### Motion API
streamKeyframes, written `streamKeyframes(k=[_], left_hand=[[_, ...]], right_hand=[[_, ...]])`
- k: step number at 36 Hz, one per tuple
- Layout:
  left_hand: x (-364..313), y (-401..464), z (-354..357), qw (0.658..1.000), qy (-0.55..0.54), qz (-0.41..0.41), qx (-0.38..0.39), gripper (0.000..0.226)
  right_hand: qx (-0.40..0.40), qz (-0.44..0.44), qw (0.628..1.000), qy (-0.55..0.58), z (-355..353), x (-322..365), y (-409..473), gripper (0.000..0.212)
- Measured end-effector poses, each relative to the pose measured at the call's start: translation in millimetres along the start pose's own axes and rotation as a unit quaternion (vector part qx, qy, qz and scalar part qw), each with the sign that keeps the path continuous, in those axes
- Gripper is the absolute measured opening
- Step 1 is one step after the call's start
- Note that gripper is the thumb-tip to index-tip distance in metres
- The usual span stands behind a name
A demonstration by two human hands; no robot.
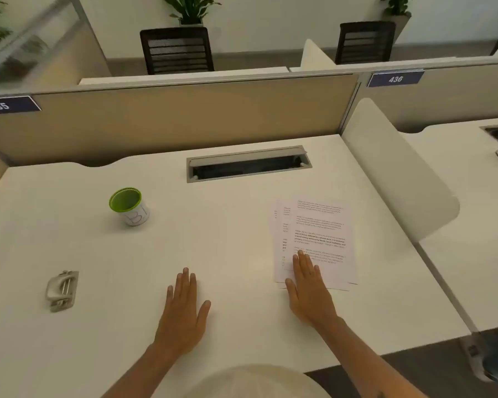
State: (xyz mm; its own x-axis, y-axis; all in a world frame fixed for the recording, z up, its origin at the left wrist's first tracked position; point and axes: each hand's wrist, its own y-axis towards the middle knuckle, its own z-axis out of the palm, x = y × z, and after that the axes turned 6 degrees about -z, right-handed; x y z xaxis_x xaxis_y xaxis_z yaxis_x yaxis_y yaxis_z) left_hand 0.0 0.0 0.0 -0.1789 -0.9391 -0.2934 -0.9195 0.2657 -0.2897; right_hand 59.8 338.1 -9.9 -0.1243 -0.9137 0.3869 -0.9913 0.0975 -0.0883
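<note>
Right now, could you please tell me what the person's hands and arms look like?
The left hand and right hand are bare, without gloves. The left forearm and right forearm are bare too: no sleeves, watch or bracelet show. Whether a finger bears a ring is too blurred to tell.

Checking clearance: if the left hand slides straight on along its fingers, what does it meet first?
Ahead of the left hand is bare desk, then likely the cable hatch, near its left end. The green-rimmed cup sits left of that line. Wide-angle view, so approximate.
</note>
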Motion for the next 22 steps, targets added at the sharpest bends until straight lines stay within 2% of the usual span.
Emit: streamKeyframes(k=[4, 12, 16, 19, 22], left_hand=[[0, -20, 20, 0.999, -0.027, -0.033, 0.021, 0.093], [-2, -29, 23, 0.998, 0.011, -0.059, 0.019, 0.095], [-14, -23, 2, 0.996, -0.009, -0.085, -0.027, 0.095], [-24, -9, -15, 0.989, -0.039, -0.093, -0.107, 0.072], [-34, 15, -29, 0.985, -0.079, -0.071, -0.139, 0.050]], right_hand=[[0.024, 0.033, 0.999, -0.014, 10, -5, -17, 0.072], [0.033, 0.036, 0.999, 0.012, 11, -6, -23, 0.071], [-0.015, 0.041, 0.996, 0.075, -1, -4, -15, 0.070], [-0.088, 0.022, 0.992, 0.086, -17, -3, -7, 0.065], [-0.181, 0.001, 0.980, 0.083, -33, -12, 7, 0.045]])
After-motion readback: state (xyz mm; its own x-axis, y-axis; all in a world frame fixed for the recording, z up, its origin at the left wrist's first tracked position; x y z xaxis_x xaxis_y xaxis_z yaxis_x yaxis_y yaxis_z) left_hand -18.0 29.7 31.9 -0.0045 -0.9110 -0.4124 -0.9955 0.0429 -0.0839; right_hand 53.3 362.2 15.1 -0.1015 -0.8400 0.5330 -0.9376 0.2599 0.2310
